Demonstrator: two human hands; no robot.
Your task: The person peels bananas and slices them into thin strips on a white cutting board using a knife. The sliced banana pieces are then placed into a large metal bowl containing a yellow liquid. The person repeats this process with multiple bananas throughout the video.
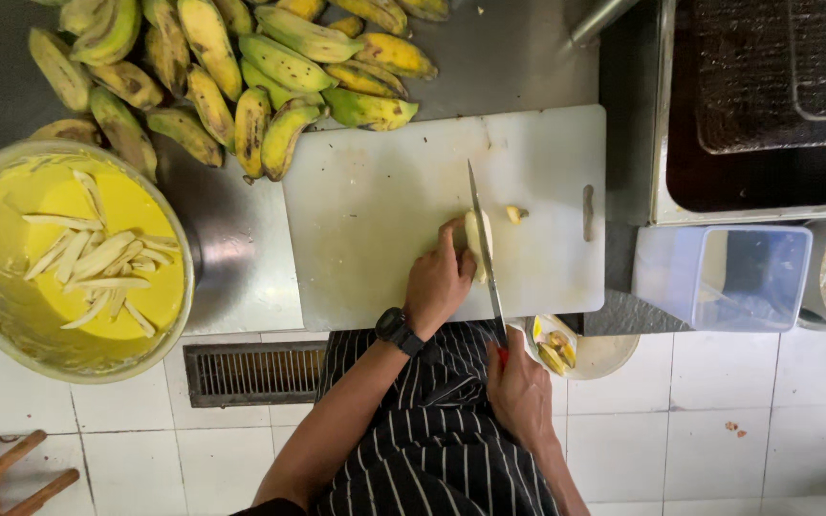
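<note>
My left hand [439,284], with a black watch on its wrist, presses down on a peeled pale banana [476,235] lying on the white cutting board [375,220]. My right hand [518,387] grips the handle of a long knife [483,244], whose blade runs lengthwise along the banana beside my left fingers. A small cut banana piece [515,213] lies on the board just right of the blade.
A heap of unpeeled green-yellow bananas [241,67] covers the steel counter beyond the board. A large bowl of yellow batter [69,258] with banana strips stands at left. A dish of peels [566,349], a clear plastic tub [724,277] and a dark fryer [767,105] are at right.
</note>
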